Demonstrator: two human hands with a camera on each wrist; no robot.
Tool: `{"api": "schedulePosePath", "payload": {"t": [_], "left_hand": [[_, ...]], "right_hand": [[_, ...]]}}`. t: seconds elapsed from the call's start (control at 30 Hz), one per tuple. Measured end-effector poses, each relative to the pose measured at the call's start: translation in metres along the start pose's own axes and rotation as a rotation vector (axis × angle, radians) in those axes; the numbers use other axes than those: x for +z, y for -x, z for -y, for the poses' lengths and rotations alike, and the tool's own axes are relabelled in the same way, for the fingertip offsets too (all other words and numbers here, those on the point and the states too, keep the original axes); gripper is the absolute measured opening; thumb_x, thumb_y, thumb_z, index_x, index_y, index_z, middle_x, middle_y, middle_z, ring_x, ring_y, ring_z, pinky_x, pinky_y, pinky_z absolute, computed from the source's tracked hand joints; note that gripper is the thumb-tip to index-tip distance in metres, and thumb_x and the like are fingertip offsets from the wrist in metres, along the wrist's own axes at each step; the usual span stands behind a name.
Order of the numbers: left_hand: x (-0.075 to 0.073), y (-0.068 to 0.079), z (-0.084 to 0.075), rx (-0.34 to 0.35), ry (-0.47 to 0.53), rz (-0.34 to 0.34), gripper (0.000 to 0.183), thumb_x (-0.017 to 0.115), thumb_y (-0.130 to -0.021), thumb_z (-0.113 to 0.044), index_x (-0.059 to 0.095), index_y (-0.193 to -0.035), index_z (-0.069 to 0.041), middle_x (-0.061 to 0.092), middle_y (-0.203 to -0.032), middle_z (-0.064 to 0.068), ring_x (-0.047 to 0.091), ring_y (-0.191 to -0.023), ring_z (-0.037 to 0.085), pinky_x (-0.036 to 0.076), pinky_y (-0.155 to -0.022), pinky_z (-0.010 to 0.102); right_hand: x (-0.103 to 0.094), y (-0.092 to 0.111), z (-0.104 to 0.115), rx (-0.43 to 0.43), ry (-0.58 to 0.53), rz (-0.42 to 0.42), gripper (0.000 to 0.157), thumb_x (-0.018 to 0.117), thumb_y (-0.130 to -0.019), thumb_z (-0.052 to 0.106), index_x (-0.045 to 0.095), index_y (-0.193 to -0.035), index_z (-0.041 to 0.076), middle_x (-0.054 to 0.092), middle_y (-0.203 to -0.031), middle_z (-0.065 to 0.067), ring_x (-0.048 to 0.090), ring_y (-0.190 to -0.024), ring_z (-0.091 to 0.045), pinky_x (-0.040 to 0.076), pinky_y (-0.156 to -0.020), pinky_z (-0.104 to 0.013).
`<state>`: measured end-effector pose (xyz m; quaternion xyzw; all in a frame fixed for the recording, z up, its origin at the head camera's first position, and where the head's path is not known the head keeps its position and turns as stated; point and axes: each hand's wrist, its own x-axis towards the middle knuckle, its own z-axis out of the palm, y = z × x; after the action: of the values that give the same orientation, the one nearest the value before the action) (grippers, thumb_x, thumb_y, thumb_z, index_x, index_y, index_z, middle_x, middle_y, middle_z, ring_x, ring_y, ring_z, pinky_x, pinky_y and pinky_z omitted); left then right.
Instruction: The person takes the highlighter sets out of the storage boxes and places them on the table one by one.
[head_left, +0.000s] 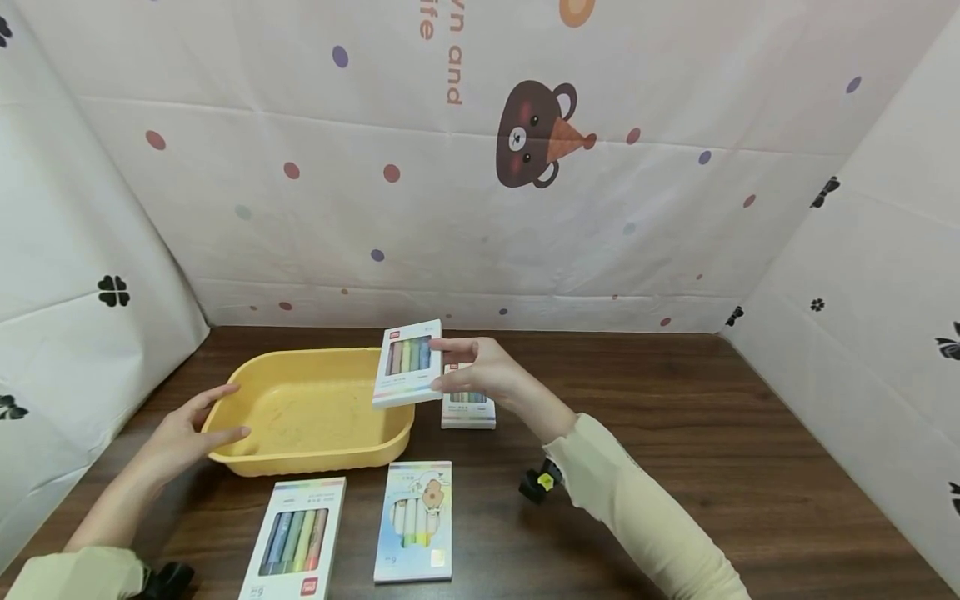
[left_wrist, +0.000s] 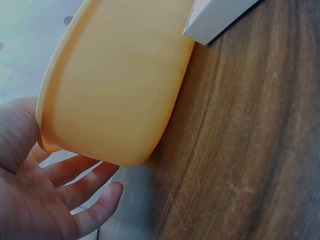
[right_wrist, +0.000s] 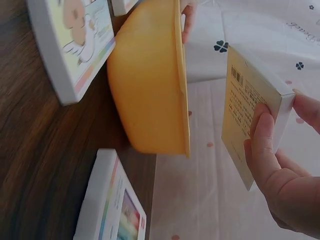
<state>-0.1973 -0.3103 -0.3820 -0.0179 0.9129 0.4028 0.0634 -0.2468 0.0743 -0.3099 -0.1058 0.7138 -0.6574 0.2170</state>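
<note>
My right hand point(head_left: 480, 368) grips a white box of coloured pens point(head_left: 405, 360) by its right side, thumb on one face and fingers on the other. The box is tilted above the right end of a yellow plastic basin point(head_left: 315, 461). In the right wrist view, the held box's printed back point(right_wrist: 240, 107) with a barcode faces the camera. At the basin's left end, my left hand point(head_left: 180, 429) holds the rim, with thumb and forefinger over the edge. Several of its fingers point(left_wrist: 82, 185) lie beneath the basin in the left wrist view.
A similar box of pens point(head_left: 468, 412) lies right of the basin, partly hidden by my right hand. In front lie a white pen box point(head_left: 296, 542) and a blue-and-yellow marker box point(head_left: 412, 521). Patterned cloth point(head_left: 450, 233) encloses the wooden table point(head_left: 637, 417).
</note>
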Motion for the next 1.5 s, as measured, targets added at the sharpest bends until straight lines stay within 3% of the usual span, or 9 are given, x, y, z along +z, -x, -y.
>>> {"api": "schedulePosePath", "payload": {"t": [0.33, 0.53, 0.77, 0.87, 1.2, 1.5], "left_hand": [[0.000, -0.001, -0.001, -0.017, -0.007, 0.002, 0.089, 0.067, -0.080, -0.043, 0.019, -0.143, -0.001, 0.033, -0.130, 0.040, 0.046, -0.103, 0.035, 0.044, -0.064, 0.024], [-0.001, 0.000, 0.000, 0.002, -0.008, -0.001, 0.086, 0.066, -0.082, -0.040, 0.020, -0.143, -0.001, 0.035, -0.129, 0.040, 0.048, -0.100, 0.031, 0.044, -0.064, 0.023], [-0.001, -0.001, 0.002, 0.012, 0.017, -0.008, 0.085, 0.066, -0.082, -0.038, 0.021, -0.142, -0.001, 0.037, -0.129, 0.038, 0.052, -0.084, 0.009, 0.045, -0.064, 0.022], [-0.001, -0.001, 0.002, 0.017, 0.012, -0.007, 0.084, 0.066, -0.082, -0.038, 0.021, -0.142, -0.001, 0.037, -0.129, 0.038, 0.051, -0.082, 0.007, 0.045, -0.063, 0.022], [0.000, -0.002, 0.000, 0.014, 0.012, -0.009, 0.085, 0.066, -0.081, -0.039, 0.022, -0.142, -0.001, 0.037, -0.129, 0.037, 0.052, -0.083, 0.013, 0.045, -0.063, 0.022], [-0.001, -0.002, 0.001, -0.002, 0.000, 0.000, 0.086, 0.066, -0.081, -0.042, 0.021, -0.143, -0.002, 0.035, -0.130, 0.038, 0.051, -0.090, 0.021, 0.044, -0.064, 0.022]], "right_hand": [[-0.026, 0.019, 0.001, -0.036, -0.038, -0.002, 0.064, 0.066, -0.072, -0.012, 0.046, -0.132, 0.001, 0.052, -0.122, -0.024, 0.060, -0.092, -0.021, 0.049, -0.078, -0.032], [-0.043, 0.029, -0.002, -0.036, -0.032, -0.022, 0.064, 0.065, -0.073, -0.011, 0.044, -0.132, -0.002, 0.048, -0.126, -0.027, 0.059, -0.092, -0.020, 0.049, -0.078, -0.031], [-0.062, 0.042, -0.008, -0.039, -0.003, -0.045, 0.066, 0.065, -0.073, -0.010, 0.041, -0.133, -0.005, 0.046, -0.128, -0.028, 0.059, -0.094, -0.019, 0.050, -0.077, -0.031], [-0.068, 0.047, -0.010, -0.027, 0.006, -0.064, 0.065, 0.065, -0.073, -0.011, 0.041, -0.133, -0.004, 0.046, -0.127, -0.027, 0.059, -0.093, -0.019, 0.050, -0.077, -0.030], [-0.088, 0.063, -0.016, -0.023, 0.035, -0.071, 0.068, 0.065, -0.074, -0.008, 0.037, -0.135, -0.005, 0.044, -0.129, -0.028, 0.060, -0.090, -0.016, 0.050, -0.075, -0.027], [-0.103, 0.078, -0.029, -0.026, 0.030, -0.074, 0.069, 0.066, -0.074, -0.007, 0.033, -0.135, -0.009, 0.052, -0.122, -0.022, 0.061, -0.086, -0.013, 0.049, -0.074, -0.026]]}}
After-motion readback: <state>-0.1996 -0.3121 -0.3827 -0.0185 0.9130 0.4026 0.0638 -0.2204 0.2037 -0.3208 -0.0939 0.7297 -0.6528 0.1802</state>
